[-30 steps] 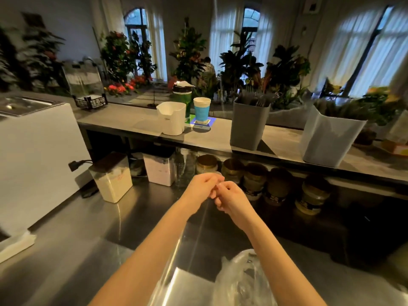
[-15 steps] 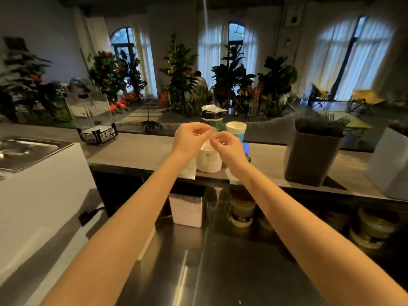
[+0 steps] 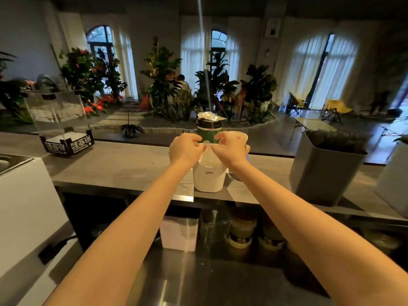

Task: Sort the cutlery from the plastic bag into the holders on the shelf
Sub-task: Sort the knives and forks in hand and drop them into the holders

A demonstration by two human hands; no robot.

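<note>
- Left hand [image 3: 185, 149] and right hand [image 3: 229, 149] pinch one small pale piece [image 3: 207, 146] above the white holder [image 3: 208, 181].
- Not dropped in yet, I'd say; the grey holder [image 3: 324, 173] to its right looks stocked.

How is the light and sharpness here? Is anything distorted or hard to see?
Head view: curtained windows glow, room dim; wide lens bends edge lines; steel counter shows streaky glare; the pale thing pinched by left hand and right hand is too blurred to identify.
</note>
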